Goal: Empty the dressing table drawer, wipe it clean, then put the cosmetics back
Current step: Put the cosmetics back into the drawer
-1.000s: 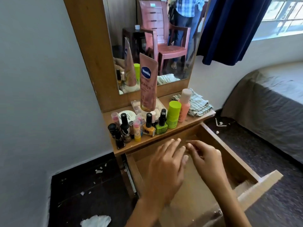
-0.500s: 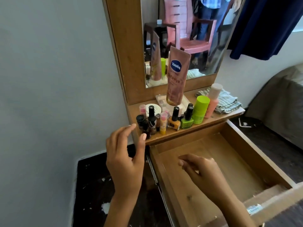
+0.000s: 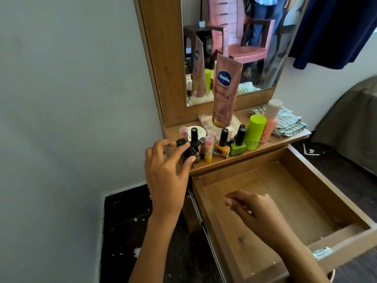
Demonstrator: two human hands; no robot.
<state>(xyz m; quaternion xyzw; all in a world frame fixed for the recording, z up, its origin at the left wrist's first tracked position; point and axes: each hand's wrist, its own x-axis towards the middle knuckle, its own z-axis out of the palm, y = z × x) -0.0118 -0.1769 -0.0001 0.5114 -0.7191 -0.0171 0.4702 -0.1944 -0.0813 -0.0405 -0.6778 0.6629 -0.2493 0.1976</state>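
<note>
The left hand (image 3: 166,170) reaches the left front corner of the dressing table top (image 3: 263,149), fingers curled around a small dark bottle (image 3: 181,144); whether they have closed on it I cannot tell. The right hand (image 3: 254,211) hovers over the open drawer (image 3: 318,180), fingers loosely bent, holding nothing. The drawer floor looks bare. The cosmetics crowd that corner, so lifting the dark bottle straight up would likely avoid toppling the yellow nail polish (image 3: 221,149) and green nail polish (image 3: 237,147) nearby. A folded cloth (image 3: 289,125) lies at the right end.

Wooden drawer (image 3: 318,180) pulled open, bare inside; cosmetics (image 3: 222,142) upright, clustered on the tabletop.
</note>
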